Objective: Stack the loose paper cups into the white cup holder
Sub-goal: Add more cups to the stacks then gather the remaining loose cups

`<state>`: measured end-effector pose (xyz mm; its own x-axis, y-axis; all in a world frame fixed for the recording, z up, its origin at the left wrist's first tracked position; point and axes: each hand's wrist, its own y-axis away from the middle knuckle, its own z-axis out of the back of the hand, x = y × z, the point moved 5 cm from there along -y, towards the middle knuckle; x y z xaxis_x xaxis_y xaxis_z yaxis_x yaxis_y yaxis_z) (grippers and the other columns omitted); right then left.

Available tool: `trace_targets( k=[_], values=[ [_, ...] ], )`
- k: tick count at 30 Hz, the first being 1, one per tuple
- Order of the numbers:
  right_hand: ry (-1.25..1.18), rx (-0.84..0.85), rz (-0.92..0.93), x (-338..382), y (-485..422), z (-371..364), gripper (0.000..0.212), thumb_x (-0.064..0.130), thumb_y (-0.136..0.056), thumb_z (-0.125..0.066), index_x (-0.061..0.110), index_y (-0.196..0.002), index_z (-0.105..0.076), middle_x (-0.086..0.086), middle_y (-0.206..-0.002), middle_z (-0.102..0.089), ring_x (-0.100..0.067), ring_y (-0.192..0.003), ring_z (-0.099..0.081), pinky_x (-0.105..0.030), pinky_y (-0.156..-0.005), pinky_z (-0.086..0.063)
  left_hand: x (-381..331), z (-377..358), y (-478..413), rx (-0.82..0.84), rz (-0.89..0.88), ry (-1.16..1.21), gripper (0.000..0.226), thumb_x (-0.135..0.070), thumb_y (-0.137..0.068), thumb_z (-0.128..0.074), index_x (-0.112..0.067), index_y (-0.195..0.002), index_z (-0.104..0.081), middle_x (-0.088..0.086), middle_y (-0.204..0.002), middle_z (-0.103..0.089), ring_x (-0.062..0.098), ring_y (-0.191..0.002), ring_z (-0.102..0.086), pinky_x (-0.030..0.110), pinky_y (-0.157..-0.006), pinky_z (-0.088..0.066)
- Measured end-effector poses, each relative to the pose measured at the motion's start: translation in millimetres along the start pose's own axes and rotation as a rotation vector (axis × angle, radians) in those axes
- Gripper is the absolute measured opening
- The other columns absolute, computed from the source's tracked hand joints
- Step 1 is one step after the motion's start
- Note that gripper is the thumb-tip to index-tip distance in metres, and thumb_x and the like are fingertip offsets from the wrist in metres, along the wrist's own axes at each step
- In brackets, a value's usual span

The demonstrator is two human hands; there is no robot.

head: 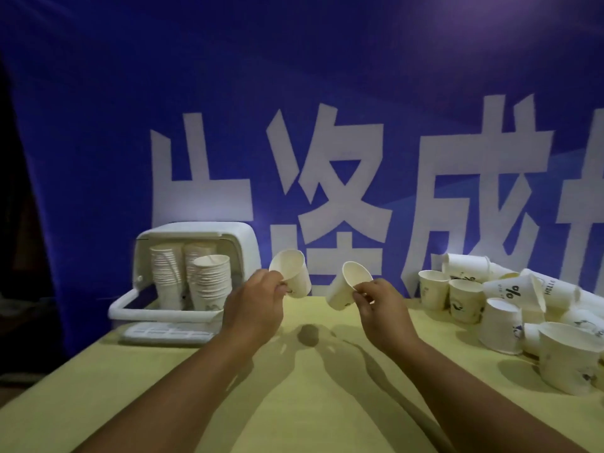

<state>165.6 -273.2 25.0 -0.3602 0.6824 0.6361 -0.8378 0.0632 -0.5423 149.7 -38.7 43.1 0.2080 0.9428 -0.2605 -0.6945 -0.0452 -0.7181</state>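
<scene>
My left hand pinches the rim of a white paper cup, held tilted above the table. My right hand pinches another paper cup by its rim, mouth facing me, a little to the right of the first. The two cups are apart. The white cup holder stands at the back left with its lid up, and three stacks of cups are inside. A heap of loose paper cups lies at the right of the table, some upright, some upside down or on their sides.
The table has a yellow-green cloth. A blue banner with large white characters hangs right behind it. The holder's white tray rim juts forward at the left. A dark area lies beyond the table's left edge.
</scene>
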Motion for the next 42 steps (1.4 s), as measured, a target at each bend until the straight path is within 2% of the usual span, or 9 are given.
trace_targets(
  k=[6,10,13,16,23,29,33,38,42],
  values=[
    [-0.198,-0.035,0.052,66.9,-13.9,-52.1,0.022,0.021,-0.097,-0.062,0.016,-0.117,-0.067,0.004,-0.115,-0.058,-0.011,-0.101,-0.056,-0.025,-0.087,-0.049,71.7,61.6,-5.0,-0.374,0.054,0.094,0.030,-0.032,-0.101,-0.041,-0.014,-0.105,-0.065,0.005,-0.102,-0.066,0.027,-0.082,-0.060,0.032,-0.064,-0.045],
    [-0.315,-0.066,0.082,107.0,-30.1,-78.5,0.020,0.023,-0.098,-0.061,0.017,-0.115,-0.069,0.005,-0.111,-0.058,-0.012,-0.100,-0.057,-0.025,-0.087,-0.051,119.1,70.9,-3.7,-0.453,0.142,0.125,0.031,-0.029,-0.103,-0.038,-0.013,-0.113,-0.062,0.006,-0.112,-0.064,0.027,-0.088,-0.060,0.032,-0.066,-0.042],
    [-0.404,-0.121,0.096,134.5,-44.0,-92.4,0.021,0.024,-0.098,-0.060,0.019,-0.117,-0.068,0.007,-0.108,-0.056,-0.012,-0.098,-0.057,-0.024,-0.085,-0.051,139.2,62.0,-5.5,-0.396,0.163,0.064,0.021,-0.018,-0.103,-0.045,-0.012,-0.114,-0.062,0.007,-0.113,-0.064,0.031,-0.089,-0.061,0.038,-0.069,-0.048],
    [-0.454,-0.166,0.106,157.0,-55.9,-102.9,0.022,0.024,-0.099,-0.059,0.019,-0.118,-0.068,0.006,-0.109,-0.058,-0.009,-0.096,-0.056,-0.015,-0.076,-0.046,146.8,66.2,-10.1,-0.373,0.146,-0.060,0.014,-0.012,-0.098,-0.051,-0.014,-0.109,-0.060,0.006,-0.109,-0.064,0.030,-0.090,-0.060,0.052,-0.084,-0.049],
    [-0.430,-0.141,0.207,183.5,-56.1,-120.1,0.021,0.022,-0.099,-0.059,0.018,-0.117,-0.067,0.011,-0.106,-0.052,-0.006,-0.097,-0.051,-0.007,-0.073,-0.038,159.6,64.1,-13.5,-0.106,0.140,-0.207,0.010,-0.025,-0.102,-0.037,-0.030,-0.098,-0.045,-0.007,-0.105,-0.053,0.017,-0.093,-0.047,0.039,-0.083,-0.039],
    [-0.353,-0.064,0.345,191.6,-53.6,-128.0,0.012,0.021,-0.098,-0.060,0.020,-0.108,-0.067,0.011,-0.107,-0.050,-0.006,-0.098,-0.050,-0.008,-0.075,-0.040,149.2,37.2,-8.4,0.123,0.184,0.130,0.032,-0.064,-0.095,-0.040,-0.038,-0.113,-0.039,-0.014,-0.116,-0.052,0.012,-0.103,-0.056,0.041,-0.084,-0.051],
    [-0.250,0.005,0.435,199.0,-49.2,-133.6,0.012,0.021,-0.099,-0.058,0.021,-0.108,-0.066,0.011,-0.111,-0.047,-0.007,-0.100,-0.049,-0.011,-0.079,-0.044,147.5,35.3,-4.9,0.075,0.267,0.290,0.050,-0.058,-0.092,-0.056,-0.039,-0.128,-0.026,-0.006,-0.130,-0.059,0.019,-0.110,-0.063,0.046,-0.087,-0.056],
    [-0.007,0.127,0.529,201.1,-43.2,-144.7,0.014,0.015,-0.096,-0.063,0.024,-0.107,-0.065,0.002,-0.142,-0.035,-0.015,-0.115,-0.047,-0.019,-0.090,-0.047,144.0,35.3,-0.5,0.013,0.299,0.396,0.078,-0.061,-0.087,-0.058,-0.046,-0.145,-0.008,-0.005,-0.141,-0.057,0.018,-0.114,-0.063,0.049,-0.092,-0.057],
    [0.105,0.236,0.510,191.7,-38.5,-161.7,0.026,0.013,-0.096,-0.062,0.024,-0.118,-0.066,0.000,-0.130,-0.044,-0.019,-0.112,-0.051,-0.030,-0.091,-0.051,143.9,32.1,-0.7,0.058,0.272,0.385,0.073,-0.055,-0.093,-0.055,-0.047,-0.150,-0.010,-0.009,-0.149,-0.050,0.017,-0.129,-0.055,0.044,-0.098,-0.053]
  ],
)
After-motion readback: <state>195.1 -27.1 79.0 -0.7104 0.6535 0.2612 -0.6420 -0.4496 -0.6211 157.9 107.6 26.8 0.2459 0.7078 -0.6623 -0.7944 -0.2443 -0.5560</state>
